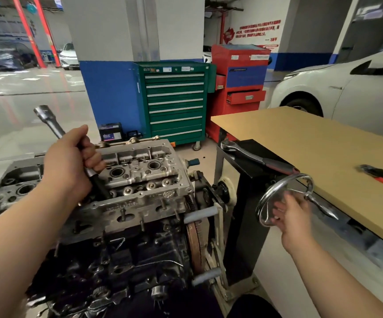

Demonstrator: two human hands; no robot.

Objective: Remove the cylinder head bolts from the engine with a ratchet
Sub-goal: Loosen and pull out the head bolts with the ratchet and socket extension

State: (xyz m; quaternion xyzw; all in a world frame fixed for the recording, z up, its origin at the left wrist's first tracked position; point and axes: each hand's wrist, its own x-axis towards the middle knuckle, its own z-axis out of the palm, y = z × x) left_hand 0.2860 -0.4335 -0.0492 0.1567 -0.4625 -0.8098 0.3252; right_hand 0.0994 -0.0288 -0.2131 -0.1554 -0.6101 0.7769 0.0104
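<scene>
- Left hand [71,161] grips the extension bar [71,145], seated in the cylinder head [140,180] at 9 o'clock.
- Right hand [293,216], fingers spread, touches the stand's handwheel [268,198].
- Ratchet [259,158] lies unattached on the stand.
- Risk: turning the handwheel could tilt the engine, unseating the bar.

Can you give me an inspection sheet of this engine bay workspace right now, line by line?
Surface: tan wooden bench top, right of the stand.
Job's things: silver aluminium cylinder head on the dark engine block; chrome extension bar with socket stands tilted in the head; red-handled ratchet lies on the black stand post.
Clutter: red-and-black hand tool on the bench; grey removed cover at left.
Grips: left hand grips the bar; right hand rests, fingers straight, on the chrome handwheel.
Cables: nothing seen.
Surroundings: green drawer cabinet, red tool trolley, white car.
</scene>
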